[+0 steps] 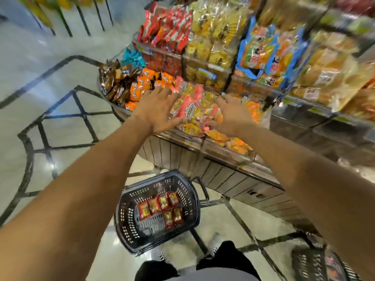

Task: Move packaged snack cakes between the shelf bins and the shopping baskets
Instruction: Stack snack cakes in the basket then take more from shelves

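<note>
Glossy pale tiled floor with dark inlaid lines (60, 138) is filling the left side. Brown-wrapped snack packs (113, 82) are sitting in the leftmost shelf bin, orange packs (146, 82) just beside them. The left hand (156, 110) is reaching over the bin of red-and-yellow packaged snack cakes (190, 108), fingers spread wide and straight, holding nothing; whether it is touching the packs is unclear (motion blur). Below, a black perforated plastic shopping basket (125, 220) is standing on the floor in front of the curved, panelled shelf base (203, 163), with several red-wrapped snack cakes (160, 207) lying flat in two rows on its bottom. The right hand (231, 116) is hovering over the same bin's right part, fingers splayed and slightly bent, gripping nothing, thumb near the cakes at the bin's front edge. Between the two hands the cakes are lying heaped. Higher shelves are holding red bags (168, 27), yellow bags (213, 33), and blue-edged bags (263, 49). At far lower right a second dark shopping basket (304, 264) is showing partly, with some red packaging inside (too blurred to identify).
</note>
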